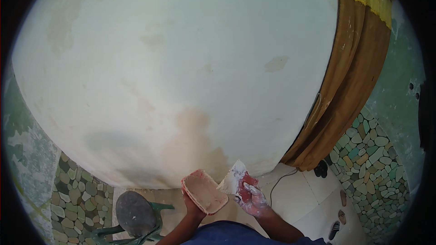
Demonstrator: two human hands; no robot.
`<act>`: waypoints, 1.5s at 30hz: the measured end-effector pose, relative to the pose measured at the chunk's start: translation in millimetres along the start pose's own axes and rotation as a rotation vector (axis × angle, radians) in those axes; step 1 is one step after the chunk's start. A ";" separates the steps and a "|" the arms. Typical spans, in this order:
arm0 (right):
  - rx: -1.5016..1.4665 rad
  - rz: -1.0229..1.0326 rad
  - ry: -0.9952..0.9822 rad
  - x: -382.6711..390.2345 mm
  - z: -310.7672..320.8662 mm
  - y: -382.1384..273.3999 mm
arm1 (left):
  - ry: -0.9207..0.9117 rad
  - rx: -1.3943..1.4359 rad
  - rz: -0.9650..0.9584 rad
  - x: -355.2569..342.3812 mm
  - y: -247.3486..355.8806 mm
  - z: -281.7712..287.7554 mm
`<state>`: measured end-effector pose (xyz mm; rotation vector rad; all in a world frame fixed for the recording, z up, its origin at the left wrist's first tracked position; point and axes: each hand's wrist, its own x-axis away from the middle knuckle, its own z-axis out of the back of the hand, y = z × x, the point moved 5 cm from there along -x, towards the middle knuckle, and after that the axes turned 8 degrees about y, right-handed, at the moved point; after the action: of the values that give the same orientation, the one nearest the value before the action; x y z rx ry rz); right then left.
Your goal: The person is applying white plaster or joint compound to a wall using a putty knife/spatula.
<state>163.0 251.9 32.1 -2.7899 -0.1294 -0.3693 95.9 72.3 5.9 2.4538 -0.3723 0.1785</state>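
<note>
My left hand point(192, 202) grips a shallow red-edged rectangular container point(204, 193) coated with pale paste. My right hand point(252, 202), smeared white, holds a red-handled scraper point(234, 177) with white paste covering its pointed blade, beside the container's right rim. Both hands are low in front of a large pale wall point(204, 54) with beige patches and shadows.
A brown curtain with a yellow top point(345, 72) hangs at the right. Below, a dark round object point(135, 211) rests on green chair-like supports point(161, 206). A dark cable, several pieces of footwear point(334, 230), tiled flooring point(302, 199) and pebble mosaic point(368, 159) are visible.
</note>
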 end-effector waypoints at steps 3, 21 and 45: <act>0.033 0.013 -0.014 -6.2 -18.3 -1.7 | -0.102 0.080 -0.027 -8.0 2.6 3.9; 0.048 -0.081 0.005 -30.7 4.3 1.5 | 0.026 0.052 0.006 -7.1 8.0 19.8; 1.858 2.446 0.229 -156.4 -379.8 -223.3 | 0.093 0.050 -0.189 21.6 66.1 46.6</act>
<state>-107.2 331.0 405.4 0.0916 1.5775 0.1754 97.8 -11.1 12.4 2.5025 -0.0953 0.2227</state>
